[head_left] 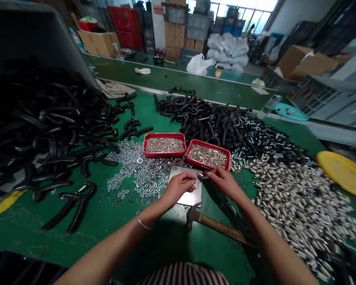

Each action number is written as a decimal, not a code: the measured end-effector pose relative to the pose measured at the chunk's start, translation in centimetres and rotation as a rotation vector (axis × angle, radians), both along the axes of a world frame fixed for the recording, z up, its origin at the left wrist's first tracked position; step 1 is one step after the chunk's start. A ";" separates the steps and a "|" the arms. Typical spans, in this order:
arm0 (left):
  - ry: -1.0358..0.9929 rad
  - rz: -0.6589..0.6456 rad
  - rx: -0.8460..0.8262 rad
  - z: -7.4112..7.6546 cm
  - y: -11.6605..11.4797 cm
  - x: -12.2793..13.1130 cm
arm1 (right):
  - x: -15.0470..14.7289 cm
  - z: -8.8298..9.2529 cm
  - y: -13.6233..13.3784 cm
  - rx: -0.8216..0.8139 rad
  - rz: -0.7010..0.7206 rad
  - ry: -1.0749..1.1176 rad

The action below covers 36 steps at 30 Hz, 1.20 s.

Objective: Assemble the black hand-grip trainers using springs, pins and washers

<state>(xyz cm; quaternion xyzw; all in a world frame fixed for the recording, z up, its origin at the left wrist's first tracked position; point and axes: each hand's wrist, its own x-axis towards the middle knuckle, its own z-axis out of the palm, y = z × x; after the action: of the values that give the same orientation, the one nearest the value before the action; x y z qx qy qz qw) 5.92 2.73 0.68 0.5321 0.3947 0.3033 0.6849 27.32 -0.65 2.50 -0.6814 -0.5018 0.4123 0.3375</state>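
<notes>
Above a square metal plate [181, 196] my left hand [180, 188] has thumb and fingers pinched together; whatever is between them is too small to make out. My right hand [224, 182] is closed beside the plate's upper right corner, gripping a small metal part [201, 176] that points toward the left hand. Just in front of the hands are two red trays, the left tray [144, 150] with tiny metal pieces and rings, the right tray [209, 167] with small pins. A claw hammer [218, 224] lies below the plate, its wooden handle running under my right forearm.
Loose nuts and washers [130, 162] spread at left. Metal sleeves [296, 209] are heaped at right. Black curved handles [74, 126] pile up at left, and more black parts [207, 122] lie behind the trays. A yellow lid [341, 174] sits at the right edge.
</notes>
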 end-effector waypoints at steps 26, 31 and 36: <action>0.015 -0.066 0.365 2.4 -2.1 -3.7 | -5.1 -1.1 -4.0 -0.359 0.060 1.204; 0.057 -0.098 0.512 2.3 -2.6 -4.7 | -5.5 -1.1 -4.5 -0.318 -0.022 1.074; 0.216 -0.032 0.642 2.0 -2.4 -5.7 | -5.9 -0.2 -3.2 -0.113 0.094 0.760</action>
<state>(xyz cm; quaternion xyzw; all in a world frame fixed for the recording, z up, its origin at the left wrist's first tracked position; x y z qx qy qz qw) 0.25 0.31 2.67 0.7558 0.3409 0.3430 0.4416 21.44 -3.84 2.32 -0.4737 -0.3484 0.6773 0.4421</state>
